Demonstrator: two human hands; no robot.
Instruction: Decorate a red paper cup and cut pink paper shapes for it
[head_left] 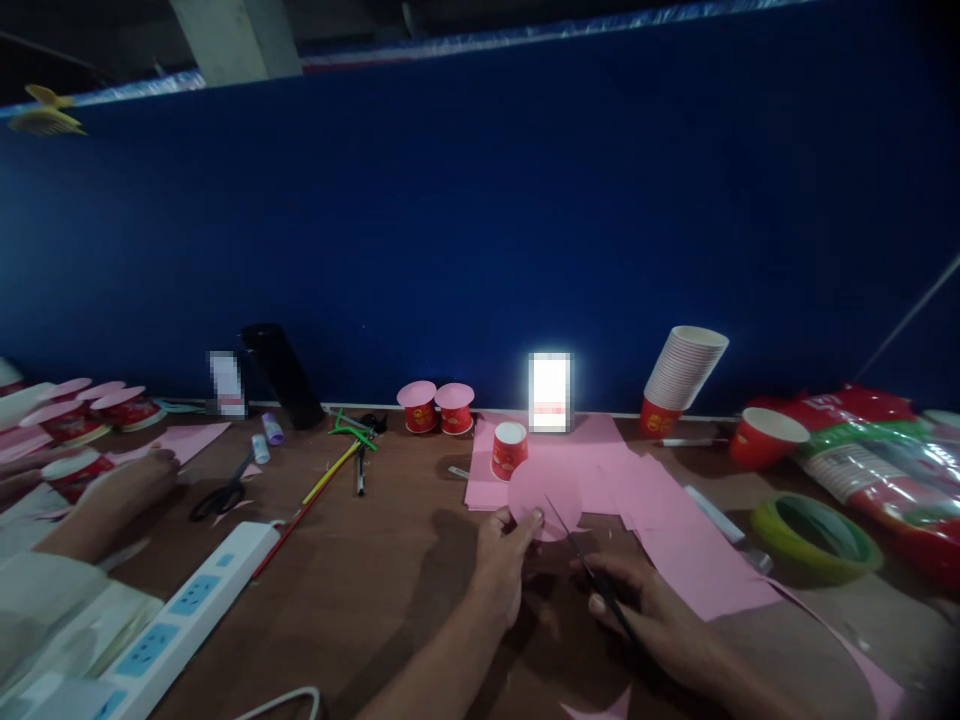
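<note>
Between thumb and fingers, my left hand (504,555) pinches a pink paper circle (536,492) by its lower edge. My right hand (637,597) is closed around a pair of dark scissors (602,582), whose blades reach up over the circle's right part. Whether the blades cut into the paper I cannot tell. Just beyond the circle, a red paper cup (511,451) sits upside down on pink paper sheets (589,445). A pink offcut (604,708) lies near the front edge of the view.
Two cups topped with pink discs (454,408) stand at the back. To the right are a leaning cup stack (684,372), a tape roll (816,540) and bagged cups (870,460). A power strip (187,620) lies left, beside a co-worker's hand (131,495). A blue partition (480,220) stands behind.
</note>
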